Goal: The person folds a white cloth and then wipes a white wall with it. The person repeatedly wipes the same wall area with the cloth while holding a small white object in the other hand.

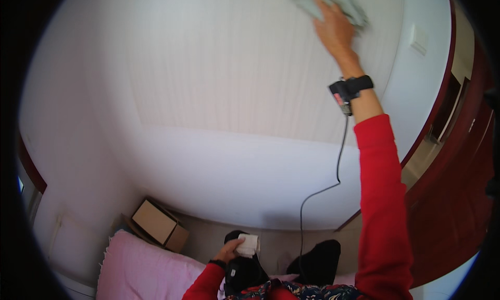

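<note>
My right hand [336, 26] is raised high at the top of the view, pressing a folded grey-green cloth [340, 3] against a pale, faintly striped wall panel [234, 65]. The cloth is slightly blurred. On that wrist sits a black strap with a small device [347, 91], from which a thin black cable [339, 159] hangs down. Low in the view, above my lap, my left hand [229, 250] holds a folded white cloth [248, 245] between thumb and fingers.
A cardboard box [154, 222] stands on the floor by the wall corner at the lower left, beside a pink bedcover [148, 268]. A white wall switch [418, 40] is right of the panel. A dark red door [449, 214] and its frame are at the far right.
</note>
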